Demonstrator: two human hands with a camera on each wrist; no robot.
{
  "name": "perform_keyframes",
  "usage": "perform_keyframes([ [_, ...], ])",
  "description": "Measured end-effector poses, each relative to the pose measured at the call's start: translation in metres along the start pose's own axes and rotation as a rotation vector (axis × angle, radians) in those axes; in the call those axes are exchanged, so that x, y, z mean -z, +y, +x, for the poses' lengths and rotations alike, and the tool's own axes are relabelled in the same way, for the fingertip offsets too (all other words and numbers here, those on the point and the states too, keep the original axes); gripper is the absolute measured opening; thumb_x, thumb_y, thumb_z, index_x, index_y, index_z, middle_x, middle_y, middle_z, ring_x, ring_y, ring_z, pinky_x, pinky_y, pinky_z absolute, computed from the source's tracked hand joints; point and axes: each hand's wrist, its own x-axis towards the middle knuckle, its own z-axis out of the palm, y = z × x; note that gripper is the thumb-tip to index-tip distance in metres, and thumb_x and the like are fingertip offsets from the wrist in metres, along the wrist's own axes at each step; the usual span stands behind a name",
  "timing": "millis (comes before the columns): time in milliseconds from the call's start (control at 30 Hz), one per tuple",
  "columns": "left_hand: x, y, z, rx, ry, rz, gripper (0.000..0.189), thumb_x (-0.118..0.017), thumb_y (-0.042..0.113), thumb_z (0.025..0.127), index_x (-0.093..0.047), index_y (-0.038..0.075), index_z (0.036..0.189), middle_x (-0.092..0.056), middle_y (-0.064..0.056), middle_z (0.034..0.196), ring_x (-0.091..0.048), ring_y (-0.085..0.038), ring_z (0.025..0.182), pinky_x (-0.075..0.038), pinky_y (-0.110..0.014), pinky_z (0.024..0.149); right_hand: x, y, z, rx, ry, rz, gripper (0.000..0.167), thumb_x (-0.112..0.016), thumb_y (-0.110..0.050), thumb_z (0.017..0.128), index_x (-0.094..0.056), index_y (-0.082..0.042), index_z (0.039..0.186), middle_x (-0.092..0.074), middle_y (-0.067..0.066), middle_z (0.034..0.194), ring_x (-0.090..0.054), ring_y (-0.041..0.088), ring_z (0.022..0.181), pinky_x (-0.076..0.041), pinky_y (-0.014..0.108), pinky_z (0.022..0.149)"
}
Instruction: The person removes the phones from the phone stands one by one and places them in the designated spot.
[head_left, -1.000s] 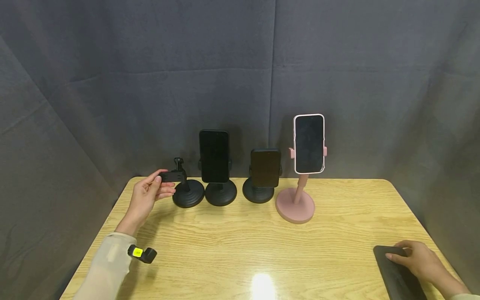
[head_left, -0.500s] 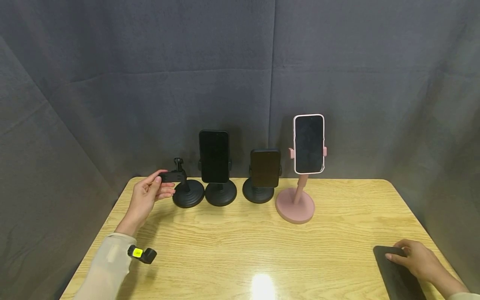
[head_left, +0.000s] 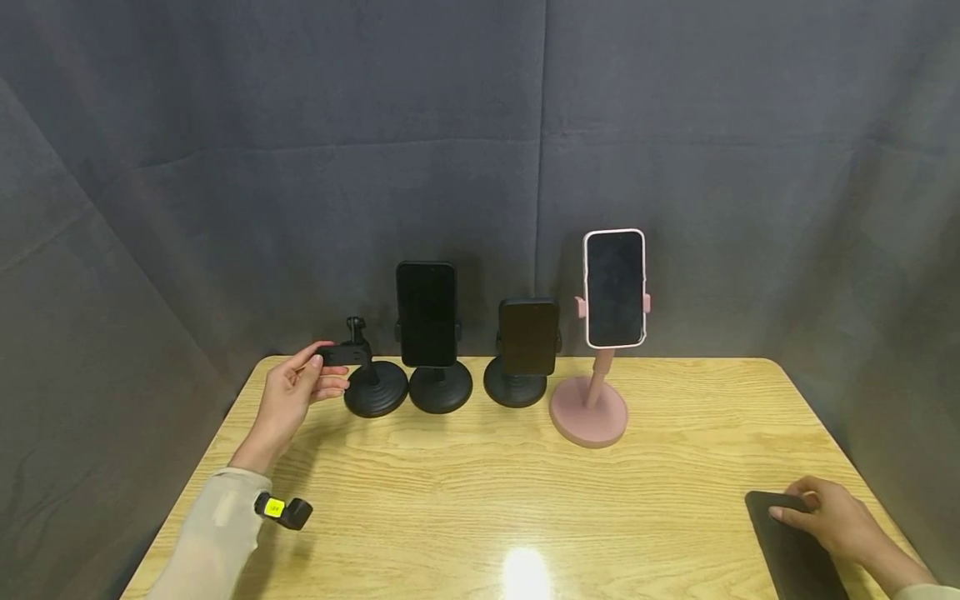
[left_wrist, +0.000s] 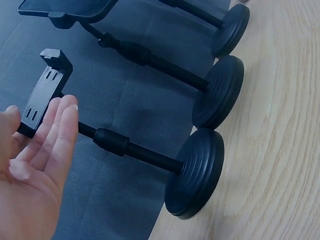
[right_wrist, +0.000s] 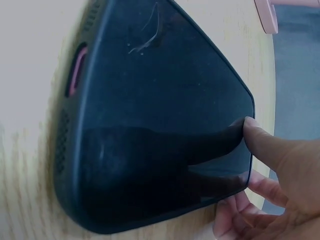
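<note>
Four stands cross the middle of the head view on the table [head_left: 450, 492]: the leftmost black stand [head_left: 377, 388], the second black stand [head_left: 441, 390], the third black stand [head_left: 515, 390] and the pink stand [head_left: 588, 412]. Four phones show: three mounted phones [head_left: 427, 315] and one loose phone [head_left: 797, 546] at the lower right.

The left hand [head_left: 288, 393] pinches one end of the leftmost stand's single bare holder [head_left: 345, 356]; the right hand [head_left: 836, 518] pinches the loose phone's far end.

The loose phone's near end is cut off by the bottom edge in the head view, and whether its far end is lifted is hard to tell. Fingers hide part of the holder in the left wrist view.

Screen up, the loose phone's long axis runs from upper left to lower right, its port end toward the bottom edge. The holder lies nearly level, left to right.
</note>
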Motion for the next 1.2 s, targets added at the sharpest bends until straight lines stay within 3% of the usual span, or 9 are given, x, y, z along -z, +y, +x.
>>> perform_keyframes([
  [300, -0.003, -0.001, -0.005, 0.054, 0.026, 0.024, 0.05, -0.045, 0.025, 0.109, -0.035, 0.0, 0.152, -0.074, 0.009, 0.1, -0.076, -0.006, 0.082, -0.062, -0.021, 0.075, -0.002, 0.004, 0.0, 0.008, 0.015, 0.004, 0.063, -0.07, -0.042, 0.094, -0.058, 0.016, 0.117, -0.061, 0.044, 0.114, -0.063, 0.057, 0.1, -0.057, 0.059, 0.076],
  [467, -0.003, 0.0, -0.011, 0.083, 0.062, 0.096, 0.054, -0.046, 0.024, 0.109, -0.03, 0.001, 0.155, -0.07, 0.016, 0.102, -0.074, -0.005, 0.081, -0.061, -0.019, 0.073, 0.001, 0.004, -0.001, -0.035, -0.003, 0.08, 0.061, -0.056, -0.041, 0.103, -0.057, 0.018, 0.119, -0.064, 0.042, 0.114, -0.065, 0.054, 0.101, -0.058, 0.055, 0.077],
  [600, -0.002, 0.003, -0.015, 0.114, 0.1, 0.11, 0.054, -0.046, 0.022, 0.109, -0.03, -0.003, 0.154, -0.069, 0.022, 0.1, -0.073, -0.003, 0.08, -0.061, -0.018, 0.073, 0.005, 0.001, -0.001, -0.072, -0.004, 0.109, 0.069, -0.046, -0.045, 0.107, -0.053, 0.022, 0.123, -0.059, 0.045, 0.121, -0.06, 0.058, 0.109, -0.058, 0.056, 0.081],
  [833, 0.001, 0.003, -0.024, 0.133, 0.161, 0.137, 0.048, -0.047, 0.023, 0.109, -0.041, -0.009, 0.143, -0.068, 0.023, 0.1, -0.072, 0.002, 0.08, -0.06, -0.016, 0.074, 0.007, 0.0, -0.003, -0.042, 0.074, 0.122, 0.063, -0.044, -0.041, 0.108, -0.056, 0.018, 0.123, -0.054, 0.046, 0.127, -0.055, 0.063, 0.113, -0.055, 0.06, 0.08],
  [1033, 0.0, 0.004, -0.031, 0.112, 0.147, 0.173, 0.046, -0.047, 0.024, 0.109, -0.045, -0.011, 0.14, -0.068, 0.021, 0.099, -0.071, 0.003, 0.082, -0.06, -0.016, 0.074, 0.01, -0.006, -0.006, -0.071, 0.111, 0.174, 0.064, -0.042, -0.043, 0.108, -0.053, 0.017, 0.127, -0.05, 0.046, 0.132, -0.058, 0.062, 0.113, -0.058, 0.058, 0.078],
  [1200, -0.002, 0.009, -0.037, 0.087, 0.137, 0.162, 0.044, -0.048, 0.022, 0.108, -0.048, -0.012, 0.136, -0.069, 0.018, 0.099, -0.072, 0.001, 0.082, -0.06, -0.017, 0.073, 0.01, -0.018, -0.009, -0.048, 0.22, 0.179, 0.055, -0.046, -0.037, 0.108, -0.057, 0.015, 0.124, -0.056, 0.043, 0.128, -0.062, 0.059, 0.107, -0.058, 0.052, 0.07],
])
